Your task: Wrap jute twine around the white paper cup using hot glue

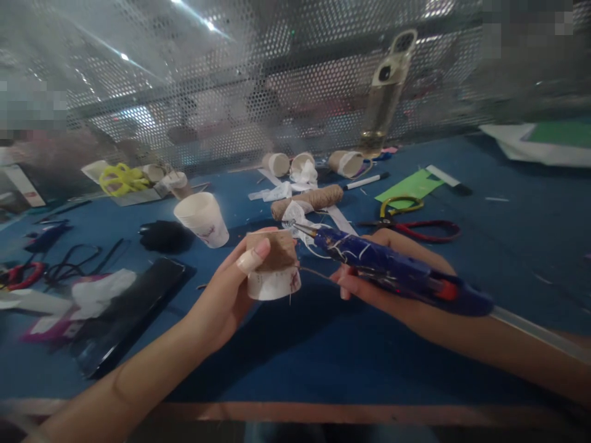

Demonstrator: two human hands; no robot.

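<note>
My left hand (231, 289) is closed around a small white paper cup (273, 285), its thumb pressing on brown twine (277, 251) wound about the cup's upper part. A loose strand of twine stretches from the cup to my right hand (353, 286), whose thumb and fingertips pinch it. A blue hot glue gun (392, 267) lies across the right hand, apparently held in it, with a clear glue stick (540, 332) jutting from the back. Its metal nozzle points left, just above and beyond the cup. A roll of twine (308, 202) lies behind the cup.
Stacked paper cups (203, 218) stand left of the work. Scissors (415, 224), green paper (409, 187) and a marker (367, 180) lie to the right. A dark phone-like slab (132, 314) lies near my left forearm. Twine-wrapped cups (278, 164) and a bottle (383, 98) are by the perforated metal screen.
</note>
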